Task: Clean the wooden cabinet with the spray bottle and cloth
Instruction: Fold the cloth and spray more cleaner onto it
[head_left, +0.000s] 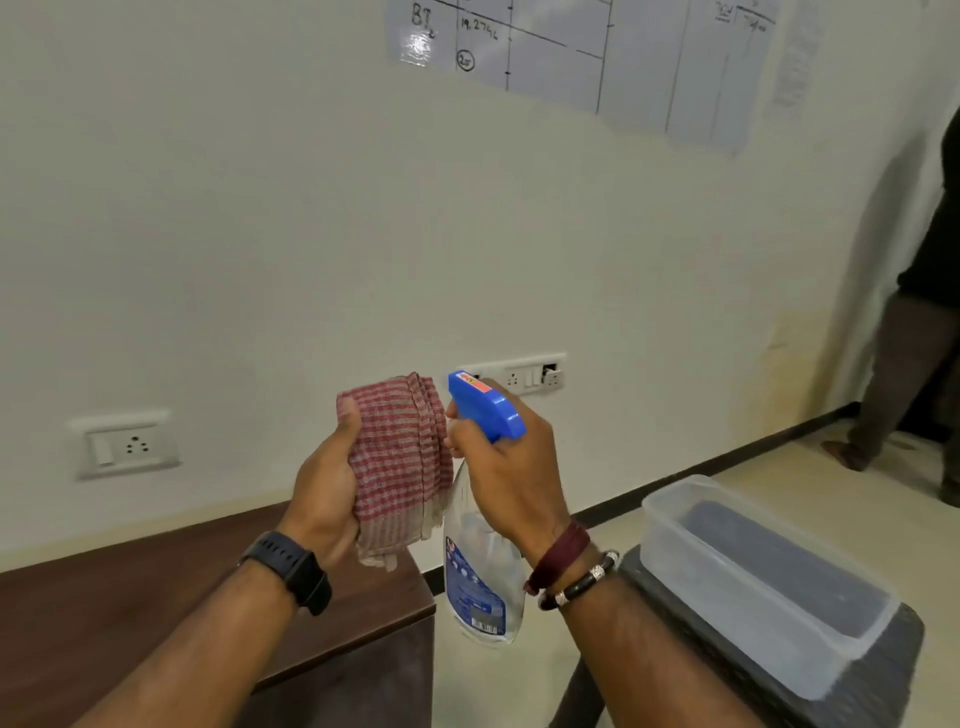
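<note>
My left hand (324, 488) grips a folded red-and-white checked cloth (400, 457), held upright in front of me. Close beside it, my right hand (511, 473) is closed around the neck of a clear spray bottle (475, 582) with a blue trigger head (483, 405). The nozzle points left at the cloth, almost touching it. The dark wooden cabinet (130, 608) lies below my left arm at the lower left, its top against the wall.
A clear plastic container (670, 535) stands on a dark stool (893, 670) at the lower right. Wall sockets (127, 447) sit above the cabinet. A person (914, 332) stands at the far right near the wall. A whiteboard sheet (623, 57) hangs above.
</note>
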